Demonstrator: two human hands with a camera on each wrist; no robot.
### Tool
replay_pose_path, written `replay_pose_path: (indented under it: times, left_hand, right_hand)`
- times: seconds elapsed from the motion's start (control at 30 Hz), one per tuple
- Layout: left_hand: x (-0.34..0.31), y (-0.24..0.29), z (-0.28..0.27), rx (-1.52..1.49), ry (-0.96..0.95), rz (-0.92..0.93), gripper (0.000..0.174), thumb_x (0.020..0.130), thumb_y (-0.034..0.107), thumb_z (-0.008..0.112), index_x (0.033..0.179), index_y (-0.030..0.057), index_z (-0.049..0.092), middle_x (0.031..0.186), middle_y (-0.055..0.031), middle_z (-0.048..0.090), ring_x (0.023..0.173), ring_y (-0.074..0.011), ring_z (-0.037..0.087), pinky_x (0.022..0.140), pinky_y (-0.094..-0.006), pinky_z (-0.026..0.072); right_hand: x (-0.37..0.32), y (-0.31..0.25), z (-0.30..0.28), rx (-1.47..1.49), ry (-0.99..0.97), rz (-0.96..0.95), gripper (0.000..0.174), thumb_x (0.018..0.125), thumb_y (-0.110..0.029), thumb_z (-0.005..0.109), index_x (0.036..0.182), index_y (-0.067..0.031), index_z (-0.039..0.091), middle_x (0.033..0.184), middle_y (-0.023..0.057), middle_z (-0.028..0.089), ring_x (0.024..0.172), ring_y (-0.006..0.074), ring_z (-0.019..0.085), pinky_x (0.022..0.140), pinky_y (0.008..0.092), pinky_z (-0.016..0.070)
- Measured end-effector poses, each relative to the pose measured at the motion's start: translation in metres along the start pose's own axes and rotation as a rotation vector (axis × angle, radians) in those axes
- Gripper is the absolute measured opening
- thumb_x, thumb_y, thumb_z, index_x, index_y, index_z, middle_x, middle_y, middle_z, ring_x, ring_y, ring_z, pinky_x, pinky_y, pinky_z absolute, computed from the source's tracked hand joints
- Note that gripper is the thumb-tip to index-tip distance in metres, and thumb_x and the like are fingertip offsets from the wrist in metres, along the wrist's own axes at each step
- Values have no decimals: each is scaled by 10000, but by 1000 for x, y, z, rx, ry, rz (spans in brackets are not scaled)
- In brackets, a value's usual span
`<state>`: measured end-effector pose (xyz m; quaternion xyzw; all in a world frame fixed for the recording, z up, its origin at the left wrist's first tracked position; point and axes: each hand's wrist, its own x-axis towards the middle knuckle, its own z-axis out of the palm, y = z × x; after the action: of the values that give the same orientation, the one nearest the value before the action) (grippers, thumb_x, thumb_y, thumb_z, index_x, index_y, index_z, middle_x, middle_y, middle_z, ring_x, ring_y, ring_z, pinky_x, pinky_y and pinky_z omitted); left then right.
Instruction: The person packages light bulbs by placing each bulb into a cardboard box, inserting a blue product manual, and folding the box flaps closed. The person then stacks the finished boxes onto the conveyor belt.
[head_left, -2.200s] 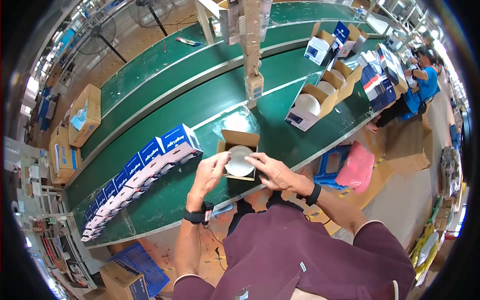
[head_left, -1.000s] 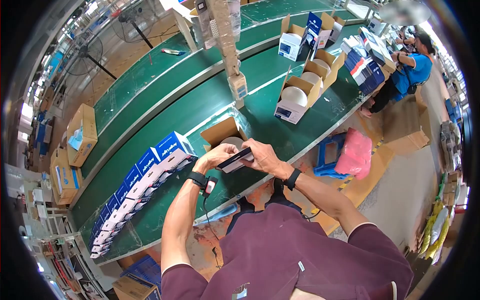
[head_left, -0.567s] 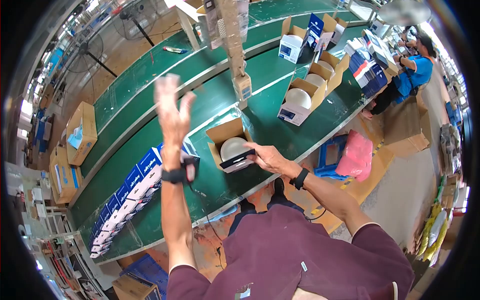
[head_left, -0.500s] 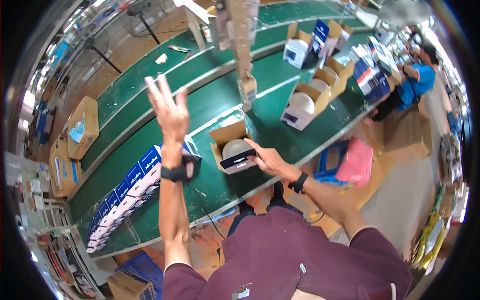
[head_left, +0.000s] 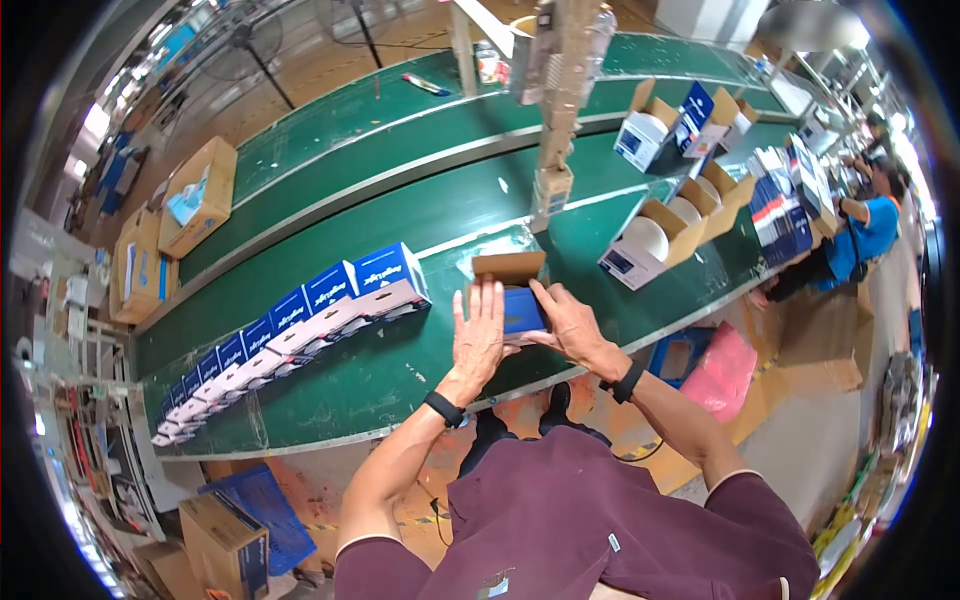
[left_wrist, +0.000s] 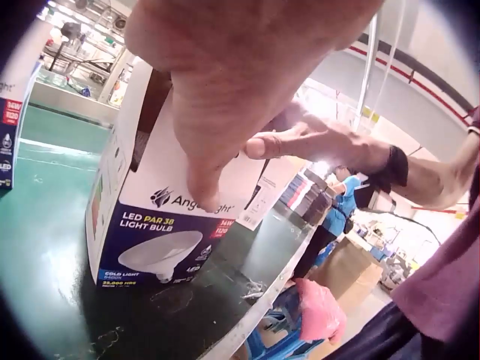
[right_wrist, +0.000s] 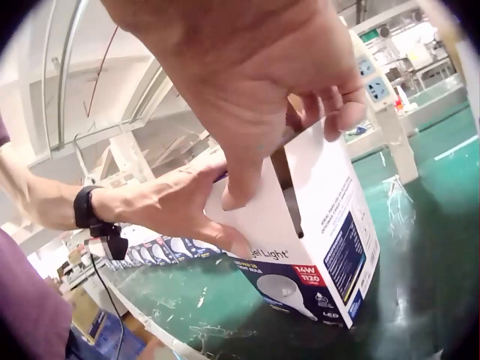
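Observation:
A blue flap (head_left: 522, 312) lies over the opening of a small carton, and its brown flap (head_left: 510, 266) stands up at the back. Along the carton's left side my left hand (head_left: 479, 335) rests with straight fingers, thumb at the front. My right hand (head_left: 575, 325) grips the right side, its thumb on the front and fingers bent over the edge. In the left wrist view, the printed carton (left_wrist: 161, 251) stands upright under the left hand (left_wrist: 240, 82). The right wrist view has the carton (right_wrist: 341, 251) below my right hand (right_wrist: 255, 82). The bulb inside is hidden.
Closed blue-and-white boxes (head_left: 300, 310) form a row at left. Open boxes holding round white bulbs (head_left: 645, 238) stand at right, near stacked flat cartons (head_left: 778, 215). A post (head_left: 556, 140) rises behind the carton. Someone in blue (head_left: 875, 228) sits at far right.
My left hand has come down from above the belt onto the carton's left side. The dark front flap now covers the bulb. The right hand remains at the carton, and the head view has shifted.

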<state>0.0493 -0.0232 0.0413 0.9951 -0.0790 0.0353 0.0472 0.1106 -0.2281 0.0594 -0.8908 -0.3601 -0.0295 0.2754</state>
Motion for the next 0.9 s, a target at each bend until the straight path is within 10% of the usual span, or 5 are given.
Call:
replay_pose_path:
  times: [0.13,0.3,0.43,0.6,0.9]
  left_hand:
    - [-6,-3,9,-15,50,103,1041,701,446,909,1497,-52,459,1487,-220,520,1431,-361,473,1193,-582,321]
    - [-13,1,29,-8,201,117,343,785,242,776,1051,45,688,1004,-109,618,979,-279,618,834,-435,467]
    - [-14,-8,30,-65,121,181,300,826,338,796,969,98,688,971,-90,620,966,-285,624,829,-458,457]
    - [-24,-17,40,-256,48,185,233,902,329,760,898,103,704,818,-70,679,994,-302,638,807,-487,476]
    - [-46,-17,18,-456,466,60,149,836,97,781,912,1,696,1533,-294,496,1434,-484,468,1192,-572,398]
  right_hand:
    - [5,-7,-5,-366,-255,-42,941,690,-520,898,1409,-18,558,1347,210,563,1326,412,504,1080,596,422]
    - [-1,-7,34,-486,-73,-343,645,895,-419,720,1372,-6,586,1329,187,631,1506,450,376,1239,696,160]
    - [-5,25,55,-305,-239,-368,135,883,-237,687,883,-102,685,910,106,712,883,288,723,1029,549,434]
    - [5,25,38,-237,-432,-315,224,910,-344,725,875,-124,709,808,112,734,812,310,732,902,560,473]
    - [-6,43,46,-175,-272,-441,102,891,-250,742,911,-170,684,935,37,717,982,233,698,1135,612,376]
